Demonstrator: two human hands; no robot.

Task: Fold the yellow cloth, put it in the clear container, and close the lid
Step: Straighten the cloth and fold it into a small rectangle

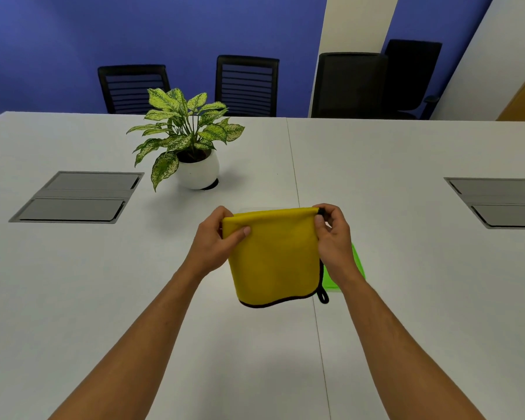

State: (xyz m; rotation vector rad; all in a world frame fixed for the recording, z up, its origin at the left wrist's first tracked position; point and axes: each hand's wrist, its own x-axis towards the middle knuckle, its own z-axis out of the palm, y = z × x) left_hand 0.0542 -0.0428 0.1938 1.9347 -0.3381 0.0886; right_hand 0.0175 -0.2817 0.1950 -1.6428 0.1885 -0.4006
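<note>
Fingers (243, 231) of the left hand (217, 237) pinch the top left corner of the yellow cloth (275, 257), and the right hand (334, 234) pinches the top right corner. Both hands hold the folded cloth up over the white table (103, 283). A green lid (331, 280) lies behind it, partly hidden. Farther back stands a plant (185, 131) in a white pot (199, 174). Black chairs (246, 84) wait by the blue wall (134, 28).
</note>
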